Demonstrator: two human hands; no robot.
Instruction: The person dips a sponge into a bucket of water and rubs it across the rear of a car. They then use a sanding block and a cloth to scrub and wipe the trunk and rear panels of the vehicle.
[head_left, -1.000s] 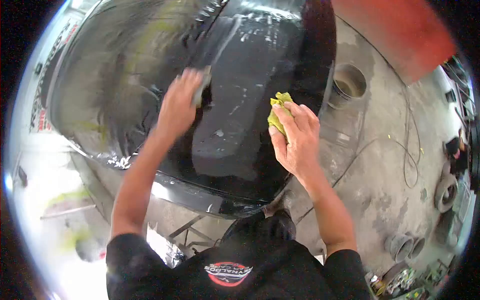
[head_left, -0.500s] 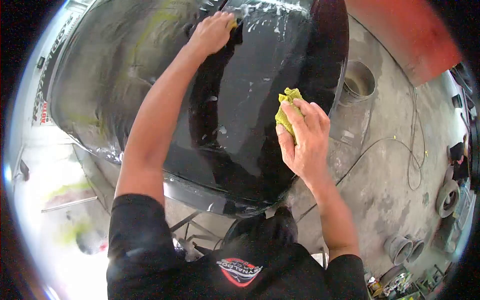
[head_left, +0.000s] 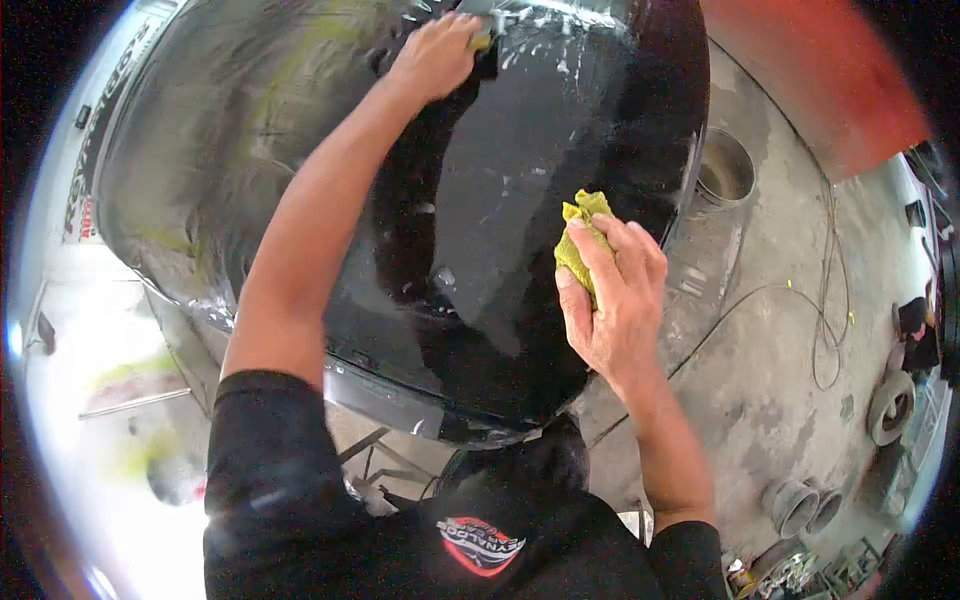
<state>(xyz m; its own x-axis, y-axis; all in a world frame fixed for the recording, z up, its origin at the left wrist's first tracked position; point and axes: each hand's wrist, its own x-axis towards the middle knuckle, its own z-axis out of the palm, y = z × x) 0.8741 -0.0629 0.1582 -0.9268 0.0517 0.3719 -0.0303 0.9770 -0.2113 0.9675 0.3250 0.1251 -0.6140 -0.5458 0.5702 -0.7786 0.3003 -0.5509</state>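
A wet, glossy black car panel [head_left: 500,260] spreads out before me, with white suds [head_left: 570,18] streaked over its far end. My left hand [head_left: 437,58] reaches to the far left of the panel, fingers closed on a small yellow pad [head_left: 483,40] against the surface; most of the pad is hidden under the fingers. Nearer to me, over the panel's right side, my right hand [head_left: 622,290] grips a crumpled yellow-green cloth [head_left: 578,245] between thumb and fingers. The cloth's upper end sticks out past the fingertips.
Dull, wrinkled plastic sheeting [head_left: 230,130] covers the area left of the panel. A bucket [head_left: 725,165] stands on the concrete floor by the panel's right edge. Farther right lie a looped hose [head_left: 828,340], a tyre [head_left: 890,408] and more buckets [head_left: 790,508]. A red panel [head_left: 810,70] rises at upper right.
My left hand with the yellow pad has shifted slightly right and up along the panel. My right hand, still holding the cloth, sits a little lower in view. The view itself has shifted slightly.
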